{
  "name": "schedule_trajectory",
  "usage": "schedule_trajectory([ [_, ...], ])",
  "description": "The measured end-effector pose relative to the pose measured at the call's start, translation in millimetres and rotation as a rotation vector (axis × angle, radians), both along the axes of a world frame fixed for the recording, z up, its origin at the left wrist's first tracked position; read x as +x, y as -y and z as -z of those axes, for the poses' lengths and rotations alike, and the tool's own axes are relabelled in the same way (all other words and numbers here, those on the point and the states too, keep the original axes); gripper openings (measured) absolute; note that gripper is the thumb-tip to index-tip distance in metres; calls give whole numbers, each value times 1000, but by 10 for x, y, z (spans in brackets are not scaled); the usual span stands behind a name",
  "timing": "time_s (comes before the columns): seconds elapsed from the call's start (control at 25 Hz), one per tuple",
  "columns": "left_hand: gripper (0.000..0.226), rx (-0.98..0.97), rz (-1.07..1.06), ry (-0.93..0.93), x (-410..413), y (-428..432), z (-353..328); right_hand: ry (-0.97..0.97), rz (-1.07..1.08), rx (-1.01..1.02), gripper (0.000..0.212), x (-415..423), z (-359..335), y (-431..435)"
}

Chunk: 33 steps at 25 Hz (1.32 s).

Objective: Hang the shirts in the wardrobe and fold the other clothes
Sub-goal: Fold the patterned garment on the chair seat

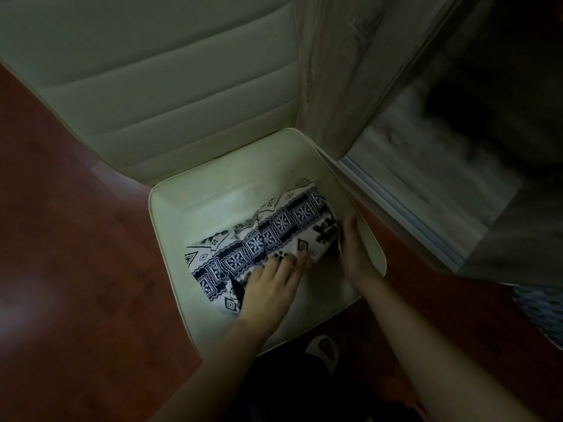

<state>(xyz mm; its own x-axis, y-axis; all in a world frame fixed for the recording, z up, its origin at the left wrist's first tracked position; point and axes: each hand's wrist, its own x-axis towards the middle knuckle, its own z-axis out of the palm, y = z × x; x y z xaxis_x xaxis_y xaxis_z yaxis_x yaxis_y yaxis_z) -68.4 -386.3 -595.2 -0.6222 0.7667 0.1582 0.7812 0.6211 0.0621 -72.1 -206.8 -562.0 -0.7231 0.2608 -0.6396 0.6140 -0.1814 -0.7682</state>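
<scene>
A folded black-and-white patterned garment (262, 236) lies across the cream seat of a chair (213, 196). My left hand (271, 284) rests flat on the garment's near edge, with its fingers straight. At the garment's right end, my right hand (353, 248) touches the fold with its fingers extended along the cloth. The scene is dim.
The chair's padded backrest (170, 80) rises behind the seat. An open wardrobe door (405, 208) and the dark wardrobe interior (487, 117) stand to the right. Red-brown wooden floor (67, 239) surrounds the chair. A slipper (323, 348) shows below the seat. Patterned cloth (542, 312) lies at the right edge.
</scene>
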Motion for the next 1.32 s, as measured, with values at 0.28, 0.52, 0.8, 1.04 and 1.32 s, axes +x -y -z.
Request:
schedule_trajectory([
  [0.28,38,-31,397,8,-509,572,95,112,-68,255,53,332,50,100],
  [0.52,55,361,-746,454,-716,677,-167,94,89,428,50,327,114,299],
  [0.8,41,259,-1125,533,-814,475,-153,250,212,815,43,104,170,170],
  [1.04,37,279,-1166,521,-918,526,-232,231,338,630,35,97,188,32],
  [1.32,46,167,-1013,602,-1496,233,-137,207,84,689,44,-221,244,-152],
])
